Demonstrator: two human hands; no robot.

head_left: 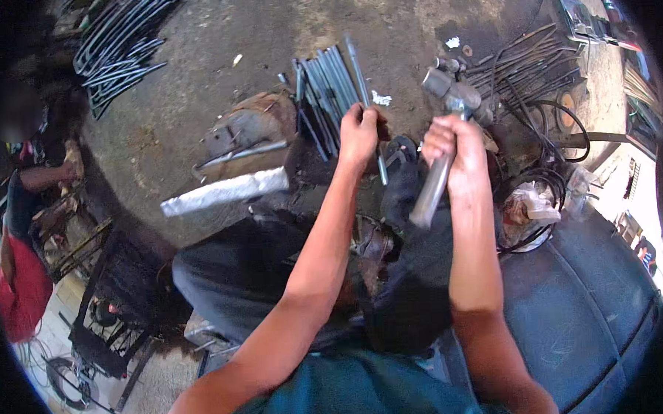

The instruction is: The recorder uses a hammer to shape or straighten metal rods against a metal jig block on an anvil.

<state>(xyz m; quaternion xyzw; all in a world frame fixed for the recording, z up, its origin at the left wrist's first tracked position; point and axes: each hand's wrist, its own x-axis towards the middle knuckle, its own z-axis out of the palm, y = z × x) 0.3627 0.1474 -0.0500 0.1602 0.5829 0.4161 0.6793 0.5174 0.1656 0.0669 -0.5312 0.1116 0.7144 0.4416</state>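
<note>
My left hand (359, 138) is closed round a thin metal rod (357, 69), which points away from me with its near end below the fist. Gripped in my right hand (459, 153) is a hammer (433, 191), its head raised at the far end and its handle slanting back toward me. Beside the left hand, a row of similar grey rods (326, 81) lies on the ground. To their left sits a round wooden block (264, 114) with a metal plate (229, 140) and a short rod (246, 153) on it. A whitish bar (227, 191) lies nearer my knee.
Bent rods (121, 50) are heaped at the far left, and more long rods (521, 65) at the far right. Black cables (566, 149) loop beside a plastic bag (531, 204). A large dark blue panel (557, 301) fills the lower right. Another person's leg (45, 175) shows at left.
</note>
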